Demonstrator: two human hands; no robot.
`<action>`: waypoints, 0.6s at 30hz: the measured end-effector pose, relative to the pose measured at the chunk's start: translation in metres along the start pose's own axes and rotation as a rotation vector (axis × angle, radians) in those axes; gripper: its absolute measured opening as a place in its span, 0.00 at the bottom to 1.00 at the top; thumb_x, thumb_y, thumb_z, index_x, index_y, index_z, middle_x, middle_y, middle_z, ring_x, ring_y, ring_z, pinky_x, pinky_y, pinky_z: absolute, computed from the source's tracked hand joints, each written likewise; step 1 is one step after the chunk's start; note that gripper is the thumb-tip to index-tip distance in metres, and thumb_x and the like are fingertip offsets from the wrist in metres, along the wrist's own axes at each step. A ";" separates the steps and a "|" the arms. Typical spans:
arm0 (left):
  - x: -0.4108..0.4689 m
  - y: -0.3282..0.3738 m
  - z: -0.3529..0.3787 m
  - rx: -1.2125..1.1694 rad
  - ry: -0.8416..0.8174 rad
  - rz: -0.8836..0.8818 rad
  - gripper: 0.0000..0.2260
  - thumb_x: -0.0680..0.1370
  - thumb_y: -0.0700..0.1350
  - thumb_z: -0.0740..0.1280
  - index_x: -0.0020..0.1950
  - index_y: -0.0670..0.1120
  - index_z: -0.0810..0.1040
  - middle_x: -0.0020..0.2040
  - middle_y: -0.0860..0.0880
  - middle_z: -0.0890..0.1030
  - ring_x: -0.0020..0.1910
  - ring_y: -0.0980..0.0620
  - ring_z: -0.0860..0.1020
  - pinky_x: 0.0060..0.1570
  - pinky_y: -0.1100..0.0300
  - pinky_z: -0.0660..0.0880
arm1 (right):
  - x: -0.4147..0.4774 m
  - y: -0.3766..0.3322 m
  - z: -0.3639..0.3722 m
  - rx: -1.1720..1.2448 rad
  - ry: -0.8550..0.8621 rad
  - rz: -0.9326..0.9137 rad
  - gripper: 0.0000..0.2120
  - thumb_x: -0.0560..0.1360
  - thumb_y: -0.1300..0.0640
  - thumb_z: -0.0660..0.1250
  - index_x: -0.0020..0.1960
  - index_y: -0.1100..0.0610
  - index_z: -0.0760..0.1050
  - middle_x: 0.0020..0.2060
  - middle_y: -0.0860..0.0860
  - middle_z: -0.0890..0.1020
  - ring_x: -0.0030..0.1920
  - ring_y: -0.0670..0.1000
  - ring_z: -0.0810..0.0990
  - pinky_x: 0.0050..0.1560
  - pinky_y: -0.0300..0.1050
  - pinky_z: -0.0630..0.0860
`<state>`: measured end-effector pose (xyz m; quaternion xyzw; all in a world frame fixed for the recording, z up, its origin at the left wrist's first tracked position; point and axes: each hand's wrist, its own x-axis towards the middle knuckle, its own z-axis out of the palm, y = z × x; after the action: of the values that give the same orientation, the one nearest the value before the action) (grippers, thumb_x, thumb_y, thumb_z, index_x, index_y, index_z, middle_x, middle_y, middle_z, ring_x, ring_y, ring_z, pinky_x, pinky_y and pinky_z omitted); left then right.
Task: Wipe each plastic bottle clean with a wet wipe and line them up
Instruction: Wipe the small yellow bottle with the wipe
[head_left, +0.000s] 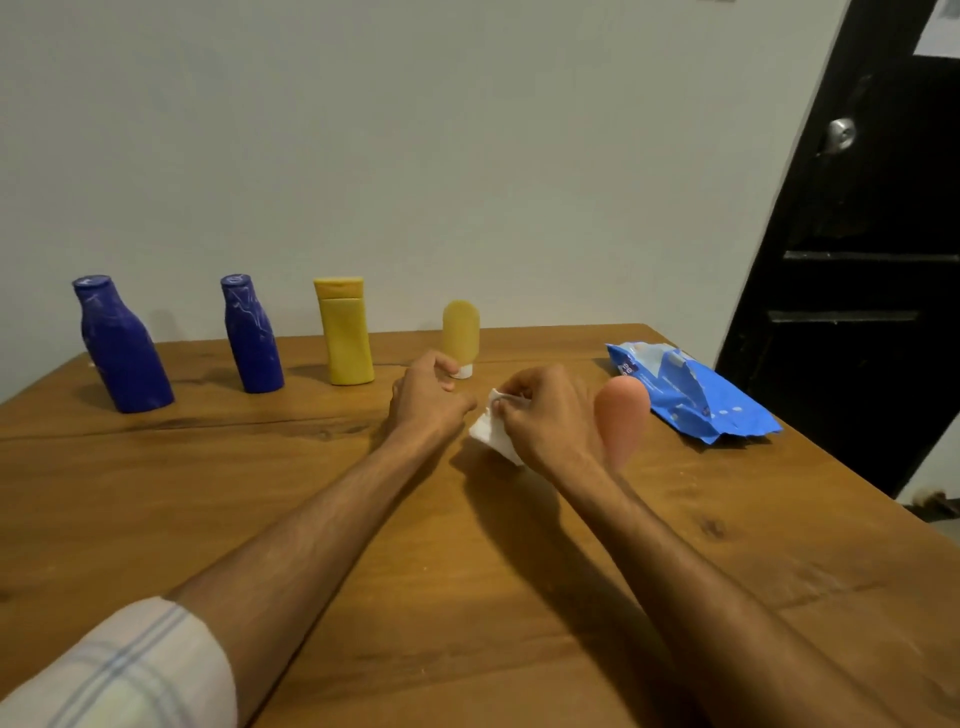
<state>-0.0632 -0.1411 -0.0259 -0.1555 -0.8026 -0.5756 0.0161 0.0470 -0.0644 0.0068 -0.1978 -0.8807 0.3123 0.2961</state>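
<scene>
Four bottles stood in a row along the far edge of the table (156, 519): a large blue bottle (122, 345) at ten o'clock, a smaller blue bottle (252, 335) beside it, a yellow bottle (344, 332) near eleven, and a tan tube (460, 335) at twelve, standing on its white cap. A pink tube (622, 418) stood apart at about one o'clock, nearer the person and just behind the right wrist; beyond it, at two o'clock, lay the blue wipe pack (691, 389).

The right hand (540, 415) had its fingers pinched together on a white wipe (491, 431), which hung crumpled below the fingertips. The left hand (428, 397) was loosely curled and held nothing; its fingertips were near the base of the tan tube, though I could not tell whether they touched it.

By my reading, the tan tube had just joined the row and the pink tube was the one left. Both blue bottles showed pale smears, so whether they were properly cleaned was unclear.

The next move would call for the free left hand to go across to one o'clock, take the pink tube round its middle and steady it, while the right hand spread the wipe flat enough to wrap the surface. The tube looked top-heavy on its narrow cap, so the right forearm would need to clear it.
</scene>
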 end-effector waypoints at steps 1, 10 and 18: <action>0.007 -0.002 0.000 0.017 0.011 -0.004 0.17 0.69 0.38 0.75 0.52 0.51 0.75 0.46 0.52 0.78 0.46 0.54 0.78 0.43 0.55 0.78 | 0.005 -0.001 0.008 0.011 -0.003 0.008 0.06 0.73 0.58 0.66 0.41 0.56 0.81 0.35 0.47 0.80 0.39 0.47 0.79 0.41 0.53 0.80; 0.069 -0.014 0.021 0.095 -0.073 -0.007 0.42 0.69 0.40 0.78 0.75 0.54 0.56 0.49 0.53 0.75 0.53 0.48 0.76 0.55 0.48 0.77 | 0.053 0.019 0.067 0.053 0.089 0.136 0.06 0.78 0.57 0.63 0.52 0.55 0.77 0.47 0.49 0.78 0.47 0.48 0.76 0.46 0.46 0.79; 0.093 -0.026 0.039 0.112 -0.097 -0.047 0.47 0.67 0.56 0.78 0.76 0.61 0.49 0.62 0.45 0.76 0.56 0.44 0.78 0.54 0.46 0.77 | 0.079 0.024 0.083 0.099 0.169 0.218 0.08 0.78 0.57 0.61 0.55 0.56 0.77 0.50 0.51 0.78 0.51 0.50 0.77 0.48 0.47 0.77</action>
<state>-0.1522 -0.0907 -0.0439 -0.1632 -0.8368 -0.5218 -0.0275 -0.0617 -0.0407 -0.0307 -0.3030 -0.8095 0.3681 0.3427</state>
